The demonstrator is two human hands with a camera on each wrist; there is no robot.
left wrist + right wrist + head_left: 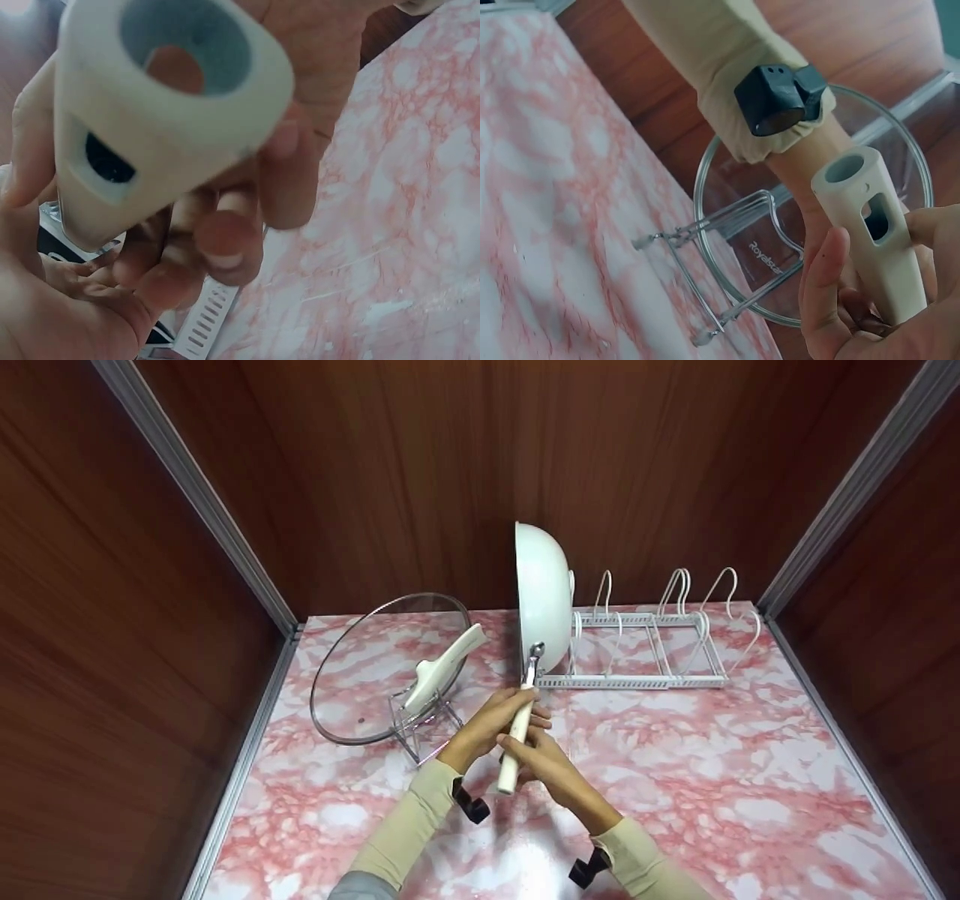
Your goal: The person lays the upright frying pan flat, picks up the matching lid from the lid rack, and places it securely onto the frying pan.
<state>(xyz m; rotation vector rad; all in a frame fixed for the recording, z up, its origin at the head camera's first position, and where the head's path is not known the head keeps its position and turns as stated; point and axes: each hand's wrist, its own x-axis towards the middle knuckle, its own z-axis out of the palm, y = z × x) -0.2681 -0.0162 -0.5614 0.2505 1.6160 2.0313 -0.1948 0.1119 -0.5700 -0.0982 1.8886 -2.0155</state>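
Observation:
A white wok (541,589) stands on its side, its rounded bottom facing right, at the left end of a white wire pan rack (615,682). Its long cream handle (516,739) points toward me and shows its hollow end in the left wrist view. My left hand (491,724) grips the handle near the metal neck. Lower down, my right hand (544,761) holds the same handle, thumb across its top. In the right wrist view an oblong slot shows in the handle (900,274). Whether the wok's weight rests on the rack, I cannot tell.
On the left, a glass lid (352,682) with a cream grip (446,671) leans in a small metal wire stand (416,735). Wood-grain panels (420,472) close the sides and back of the red-and-white marbled tabletop (712,780). Upright hoops rise from the rack.

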